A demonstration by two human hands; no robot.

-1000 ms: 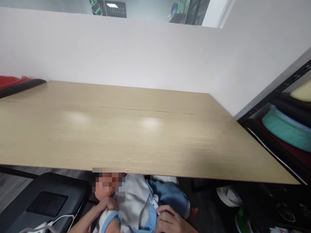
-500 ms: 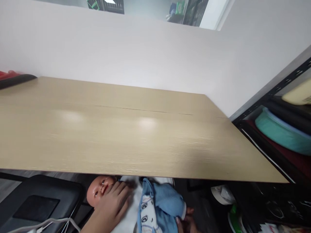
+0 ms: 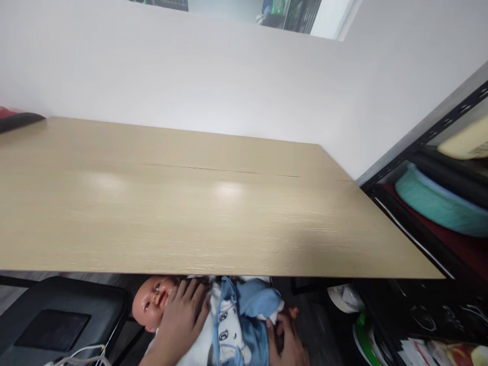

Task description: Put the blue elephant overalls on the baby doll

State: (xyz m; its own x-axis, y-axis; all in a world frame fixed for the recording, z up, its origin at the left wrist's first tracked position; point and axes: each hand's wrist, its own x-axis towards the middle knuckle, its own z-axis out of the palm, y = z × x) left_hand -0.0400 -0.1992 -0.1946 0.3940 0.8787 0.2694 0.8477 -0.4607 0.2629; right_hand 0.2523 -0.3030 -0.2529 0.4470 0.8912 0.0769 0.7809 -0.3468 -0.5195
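Note:
A baby doll (image 3: 150, 300) in white and blue clothes (image 3: 244, 315) lies below the near edge of a light wooden table (image 3: 198, 208), on my lap. My left hand (image 3: 181, 315) rests flat on the doll's chest beside its head, fingers stretched out. My right hand (image 3: 285, 340) sits at the doll's lower body, fingers curled on the blue cloth by its legs. Part of the doll is hidden under the table edge.
A black chair seat (image 3: 57, 320) with a white cable (image 3: 82, 353) stands at the lower left. Black shelving (image 3: 427, 152) at the right holds a teal round thing (image 3: 438, 203) and a yellow item (image 3: 465, 142). A white wall (image 3: 213, 76) backs the table.
My left hand left the doll's sleeve and now lies flat on its chest. My right hand shifted right toward the legs. The view tilted so more of the doll shows.

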